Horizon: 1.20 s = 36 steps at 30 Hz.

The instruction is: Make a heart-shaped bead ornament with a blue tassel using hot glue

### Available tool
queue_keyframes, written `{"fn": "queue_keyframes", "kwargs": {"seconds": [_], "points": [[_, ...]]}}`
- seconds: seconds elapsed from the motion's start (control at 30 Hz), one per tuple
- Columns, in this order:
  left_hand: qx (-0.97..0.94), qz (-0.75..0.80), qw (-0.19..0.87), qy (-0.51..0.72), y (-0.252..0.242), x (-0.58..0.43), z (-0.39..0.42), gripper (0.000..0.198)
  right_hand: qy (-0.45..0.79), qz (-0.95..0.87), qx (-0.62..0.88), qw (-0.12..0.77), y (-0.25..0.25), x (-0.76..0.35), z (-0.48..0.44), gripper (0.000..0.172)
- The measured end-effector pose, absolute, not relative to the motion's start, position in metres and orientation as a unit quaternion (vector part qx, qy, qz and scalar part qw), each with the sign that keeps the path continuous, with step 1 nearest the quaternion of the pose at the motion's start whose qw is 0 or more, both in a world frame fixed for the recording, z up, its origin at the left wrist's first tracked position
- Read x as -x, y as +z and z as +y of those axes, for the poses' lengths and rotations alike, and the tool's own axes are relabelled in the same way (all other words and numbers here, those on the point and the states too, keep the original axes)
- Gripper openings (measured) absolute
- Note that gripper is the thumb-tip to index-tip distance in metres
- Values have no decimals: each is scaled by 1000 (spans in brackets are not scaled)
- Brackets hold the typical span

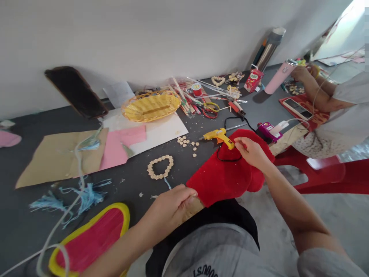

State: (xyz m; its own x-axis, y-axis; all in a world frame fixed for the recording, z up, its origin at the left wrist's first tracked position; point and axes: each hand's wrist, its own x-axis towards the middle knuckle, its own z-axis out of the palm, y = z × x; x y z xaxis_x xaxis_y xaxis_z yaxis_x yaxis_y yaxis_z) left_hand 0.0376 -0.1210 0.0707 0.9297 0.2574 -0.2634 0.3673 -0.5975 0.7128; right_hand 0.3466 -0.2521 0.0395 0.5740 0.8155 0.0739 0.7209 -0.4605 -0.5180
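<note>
A red heart-shaped felt piece (225, 173) lies over the front edge of the dark table (132, 181). My left hand (173, 206) pinches its lower tip, fingers closed on the cloth. My right hand (252, 152) rests on its upper part with fingers curled, next to the handle of a yellow glue gun (219, 135) whose black cord loops across the felt. A ring of small pale beads (160, 167) lies on the table left of the felt, with loose beads (187, 142) behind it.
A yellow woven basket (151, 106), pink and brown paper sheets (86, 152), blue tassels (72, 198) and a red-and-yellow oval mat (92, 238) fill the left. Sticks, scissors and thread clutter the back. Another person (331, 104) works at the right by a red chair (323, 173).
</note>
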Motion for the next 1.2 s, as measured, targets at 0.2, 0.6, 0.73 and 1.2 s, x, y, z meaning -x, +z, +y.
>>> {"fn": "queue_keyframes", "kwargs": {"seconds": [0.2,0.6,0.73,1.2], "points": [[-886,168,429,-53,68,11,-137,34,102,-422,866,248,18,-355,-227,27],[-801,328,500,-6,78,54,-131,31,217,-348,827,384,5,-362,-225,26],[-796,372,477,19,73,60,-129,35,196,-371,837,351,4,-362,-228,25],[-814,391,422,79,58,69,-114,38,45,-408,896,168,17,-343,-229,30]]}}
